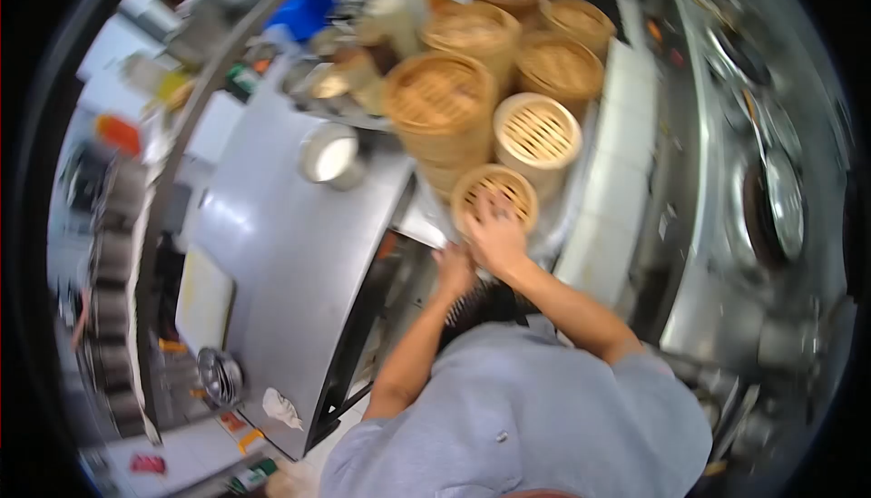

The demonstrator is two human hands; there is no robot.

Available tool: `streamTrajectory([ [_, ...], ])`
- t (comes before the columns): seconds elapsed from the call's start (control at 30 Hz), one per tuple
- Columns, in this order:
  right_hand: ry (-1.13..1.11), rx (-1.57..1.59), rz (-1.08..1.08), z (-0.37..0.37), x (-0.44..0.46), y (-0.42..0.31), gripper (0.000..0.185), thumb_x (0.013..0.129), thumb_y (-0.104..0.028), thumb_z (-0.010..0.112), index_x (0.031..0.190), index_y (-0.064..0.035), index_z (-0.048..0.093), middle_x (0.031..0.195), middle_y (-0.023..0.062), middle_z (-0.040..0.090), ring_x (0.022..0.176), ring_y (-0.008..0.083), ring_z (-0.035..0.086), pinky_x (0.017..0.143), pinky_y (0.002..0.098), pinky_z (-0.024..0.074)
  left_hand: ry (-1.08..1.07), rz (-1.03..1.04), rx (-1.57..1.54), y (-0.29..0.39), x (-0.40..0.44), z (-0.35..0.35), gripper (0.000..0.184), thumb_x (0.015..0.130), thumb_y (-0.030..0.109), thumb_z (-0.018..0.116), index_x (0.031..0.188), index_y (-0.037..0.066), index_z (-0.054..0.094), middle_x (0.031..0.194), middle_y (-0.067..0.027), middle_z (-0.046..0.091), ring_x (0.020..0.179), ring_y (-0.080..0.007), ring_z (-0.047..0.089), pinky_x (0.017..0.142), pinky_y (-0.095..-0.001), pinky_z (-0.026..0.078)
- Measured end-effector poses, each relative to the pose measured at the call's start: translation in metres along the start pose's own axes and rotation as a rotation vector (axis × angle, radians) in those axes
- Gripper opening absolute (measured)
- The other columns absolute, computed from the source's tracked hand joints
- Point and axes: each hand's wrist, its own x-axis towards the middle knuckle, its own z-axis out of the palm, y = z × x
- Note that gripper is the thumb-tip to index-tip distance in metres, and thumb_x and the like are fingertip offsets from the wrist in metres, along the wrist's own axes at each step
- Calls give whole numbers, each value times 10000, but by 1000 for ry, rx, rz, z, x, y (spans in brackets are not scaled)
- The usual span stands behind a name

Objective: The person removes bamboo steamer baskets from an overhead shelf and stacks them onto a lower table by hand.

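A small round bamboo steamer [517,191] with a slatted lid stands nearest to my body. My right hand [495,233] lies on top of its lid, fingers spread over the slats. Low at the steamer's left side is my left hand [455,268]; its fingers are blurred and partly hidden, so its grip does not show. Just behind stands a paler lidded steamer [538,131], and to the left a taller stack of steamers [440,94]. More lidded bamboo steamers [560,67] are grouped further back.
A steel table [272,199] on the left holds a metal pot with white contents [334,155], a white cutting board [203,300] and small metal bowls [220,375]. White tiles [626,126] edge the right side, with a wok [771,208] on the steel range beyond.
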Motion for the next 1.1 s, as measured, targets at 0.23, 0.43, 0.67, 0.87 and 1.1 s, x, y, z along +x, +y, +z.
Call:
streamTrajectory([
  [0.23,-214,-78,-96,-38,11,-1,693,627,-325,833,1210,-60,568,1411,242,460,1251,425,477,976,517,420,58,254,-281,-10,-48,-76,159,909,221,611,922,67,648,970,-101,543,999,-321,492,856,-440,396],
  [0.43,29,-90,-481,-203,181,-79,515,757,-244,740,1206,-58,569,1001,170,587,855,354,618,729,432,496,117,96,-717,-51,-71,-209,252,933,237,646,1076,31,674,1034,-105,619,1016,-240,593,894,-348,472],
  [0.67,147,1317,-412,-346,457,-297,323,859,-117,620,1096,80,522,901,194,637,715,257,672,620,330,569,770,59,-537,-98,-90,-467,159,933,86,622,1066,10,662,981,-100,641,879,-176,611,816,-312,490],
  [0.87,36,2298,-172,-357,514,-386,400,869,53,467,1203,189,297,1106,385,500,958,476,632,786,506,614,1086,258,-654,-124,-116,-506,134,960,64,579,1059,-13,627,907,-60,584,819,-141,584,765,-283,504],
  [1.1,142,2857,90,-361,484,-401,645,798,97,515,1350,-22,202,1329,150,239,1202,494,386,851,558,569,1103,200,-841,-133,-107,-543,147,978,113,575,1036,-15,621,879,-44,588,776,-112,587,736,-266,508],
])
